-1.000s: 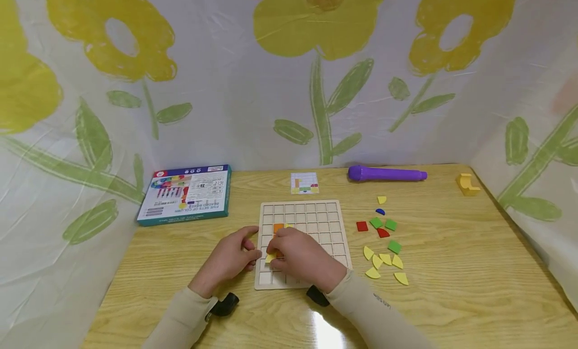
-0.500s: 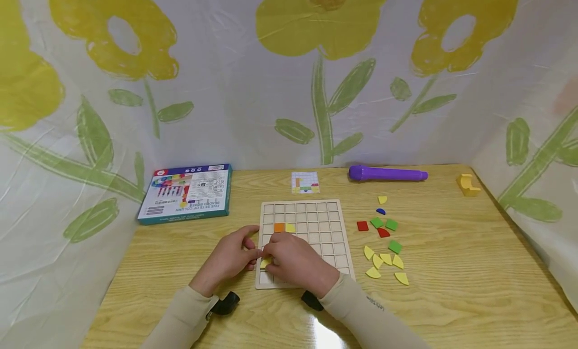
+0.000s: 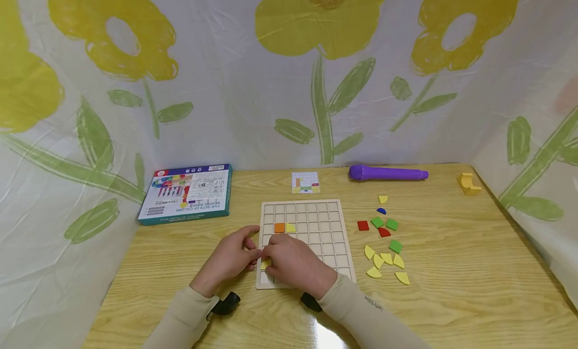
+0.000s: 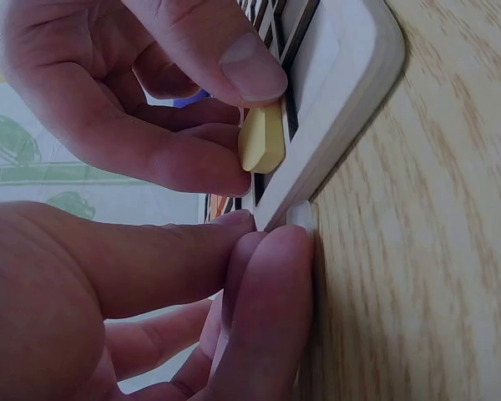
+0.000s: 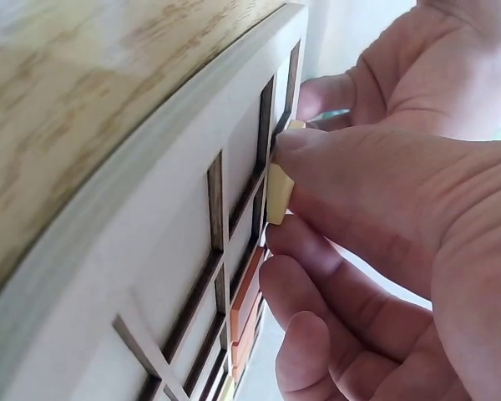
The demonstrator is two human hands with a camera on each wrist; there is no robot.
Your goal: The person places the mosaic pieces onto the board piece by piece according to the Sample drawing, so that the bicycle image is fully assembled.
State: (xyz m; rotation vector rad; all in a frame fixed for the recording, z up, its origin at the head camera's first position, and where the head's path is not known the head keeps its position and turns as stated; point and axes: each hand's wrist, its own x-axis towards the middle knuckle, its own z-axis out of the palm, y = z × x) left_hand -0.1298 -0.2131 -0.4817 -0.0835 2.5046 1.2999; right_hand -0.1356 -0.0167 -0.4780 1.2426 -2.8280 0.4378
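A pale wooden grid board (image 3: 316, 207) lies on the table. My left hand (image 3: 231, 254) pinches its left edge between thumb and fingers (image 4: 271, 301). With my right hand (image 3: 295, 261) I pinch a small yellow tile (image 4: 263, 142) over the leftmost column, one cell up from the near corner. In the right wrist view the tile (image 5: 277, 194) sits tilted, partly in its cell, with the thumb at its edge. An orange square tile (image 3: 279, 228) and a yellow tile (image 3: 291, 228) lie side by side in cells farther up. More orange tiles (image 5: 244, 301) show beneath my right hand.
Right of the board lie several yellow quarter-circle tiles (image 3: 373, 272), green tiles (image 3: 395, 246), red tiles (image 3: 363, 226) and a blue half-circle (image 3: 381, 211). Behind it are a pattern card (image 3: 305, 182) and a purple microphone-shaped object (image 3: 390, 173). A flat box (image 3: 185, 194) lies left; a yellow block (image 3: 468, 184), far right.
My right hand has shifted left with the yellow tile, onto the leftmost column, uncovering the yellow tile beside the orange one. My left hand has stayed at the board's edge.
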